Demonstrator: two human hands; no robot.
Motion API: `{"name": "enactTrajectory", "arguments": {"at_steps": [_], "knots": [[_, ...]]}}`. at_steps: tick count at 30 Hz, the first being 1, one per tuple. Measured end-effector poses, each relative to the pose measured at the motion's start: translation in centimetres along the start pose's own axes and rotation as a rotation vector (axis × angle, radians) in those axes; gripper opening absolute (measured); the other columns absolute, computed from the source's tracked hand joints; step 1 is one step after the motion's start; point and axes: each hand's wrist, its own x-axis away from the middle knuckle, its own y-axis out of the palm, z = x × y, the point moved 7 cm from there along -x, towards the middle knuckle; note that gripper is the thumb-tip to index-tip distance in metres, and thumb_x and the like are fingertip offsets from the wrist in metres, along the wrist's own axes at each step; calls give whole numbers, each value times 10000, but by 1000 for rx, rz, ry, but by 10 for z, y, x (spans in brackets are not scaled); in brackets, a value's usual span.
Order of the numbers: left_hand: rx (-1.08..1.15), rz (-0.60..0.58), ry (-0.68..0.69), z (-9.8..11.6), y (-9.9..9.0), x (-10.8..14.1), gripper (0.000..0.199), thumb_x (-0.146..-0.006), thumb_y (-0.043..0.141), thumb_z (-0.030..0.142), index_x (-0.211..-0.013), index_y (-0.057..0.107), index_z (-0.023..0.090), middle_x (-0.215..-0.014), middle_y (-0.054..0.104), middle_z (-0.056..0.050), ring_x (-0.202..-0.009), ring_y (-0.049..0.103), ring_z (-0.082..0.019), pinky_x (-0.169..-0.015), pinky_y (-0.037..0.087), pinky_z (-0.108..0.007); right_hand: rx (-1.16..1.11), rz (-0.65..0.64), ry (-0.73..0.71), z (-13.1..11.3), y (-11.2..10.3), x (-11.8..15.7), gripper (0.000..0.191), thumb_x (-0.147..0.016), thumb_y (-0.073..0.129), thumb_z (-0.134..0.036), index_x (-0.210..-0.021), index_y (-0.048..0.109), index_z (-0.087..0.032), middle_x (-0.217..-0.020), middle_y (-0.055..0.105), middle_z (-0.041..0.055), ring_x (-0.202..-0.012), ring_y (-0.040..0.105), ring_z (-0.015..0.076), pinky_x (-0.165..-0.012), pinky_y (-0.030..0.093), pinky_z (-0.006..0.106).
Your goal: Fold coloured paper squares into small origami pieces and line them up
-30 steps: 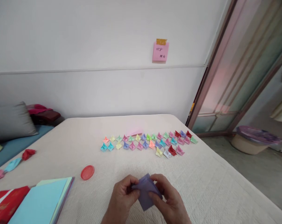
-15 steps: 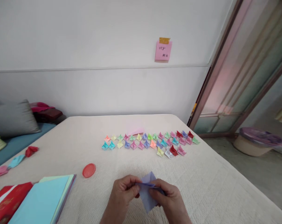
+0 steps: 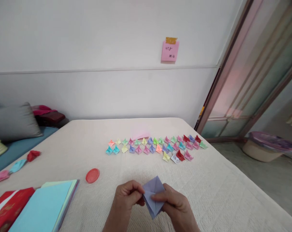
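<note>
A folded sheet of purple paper (image 3: 153,187) is held above the pale table cover, its creases showing and its outline roughly a diamond. My left hand (image 3: 129,196) pinches its left corner between thumb and fingers. On the other side, my right hand (image 3: 175,203) grips the paper, thumb lying across its front and the other fingers behind it. Beyond my hands, small folded paper shapes (image 3: 146,149) in many colours stand in rows.
To the left lie a red round lid (image 3: 92,176), a stack of coloured paper (image 3: 43,206) and a red packet (image 3: 9,206). Several folded pieces (image 3: 17,166) rest near the table's left edge. A pink note (image 3: 170,51) is taped to the wall; a tub (image 3: 266,148) stands right.
The purple paper has been opened flatter, its upper flap now spread into a diamond facing me. My right thumb presses across its middle, while my left hand stays at the left corner.
</note>
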Motion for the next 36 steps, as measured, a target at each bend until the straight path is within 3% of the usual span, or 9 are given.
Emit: {"name": "enactTrajectory", "arguments": {"at_steps": [5,8,11,14,17,22,25,30,36], "knots": [[60,-40,8,5,8,3,16,-753,591,193,-762,591,180,-598,598,31,-579,541,-118,-599,433,-248,138,-31,-142,-10,2,0,247,-750,602,-156,-811,767,-328,-676,566,-2,-622,568,143,-531,413,230],[90,-99,-19,-1,15,5,196,-791,620,293,-936,512,217,-684,630,29,-621,565,-130,-633,455,-278,210,-19,-188,-22,4,1,272,-759,582,-138,-805,767,-333,-648,546,-11,-592,557,129,-515,398,217],[97,-123,-77,-17,17,2,331,-741,689,354,-946,477,203,-673,642,20,-555,551,-115,-568,438,-252,272,-30,-198,-27,7,0,275,-770,567,-141,-799,770,-325,-641,550,-6,-591,559,132,-513,396,219],[114,-71,-84,-27,13,-3,394,-679,743,356,-926,483,193,-622,638,27,-493,523,-97,-510,395,-214,272,-50,-199,-21,8,1,266,-771,560,-146,-794,765,-314,-656,559,-5,-603,555,133,-522,400,222],[103,-11,-57,-24,8,-4,396,-648,761,357,-899,504,191,-589,639,30,-481,526,-103,-494,381,-203,178,-9,-99,-8,4,0,225,-724,589,-142,-840,731,-272,-678,584,-10,-607,542,138,-533,416,228],[107,25,44,-6,6,1,342,-717,712,304,-983,521,207,-636,668,19,-551,557,-119,-533,400,-208,-127,114,139,9,2,1,222,-659,624,-182,-875,606,-229,-657,584,-34,-510,480,114,-440,387,210],[54,42,88,-3,3,2,304,-742,689,288,-1018,595,203,-613,629,35,-556,521,-107,-546,399,-209,-189,128,154,6,3,1,149,-686,628,-204,-830,589,-212,-610,552,-47,-484,460,98,-435,371,202],[-150,14,142,-4,0,0,151,-758,668,270,-850,737,173,-618,603,11,-606,506,-122,-592,413,-232,-225,145,150,3,-3,1,76,-713,628,-208,-787,616,-193,-553,523,-53,-483,475,100,-464,361,213],[-11,-44,24,-13,7,0,138,-742,662,216,-852,735,175,-613,606,11,-604,510,-124,-599,415,-244,-129,151,129,1,-9,3,48,-724,614,-199,-745,654,-186,-498,527,-44,-488,480,110,-500,363,229]]}}
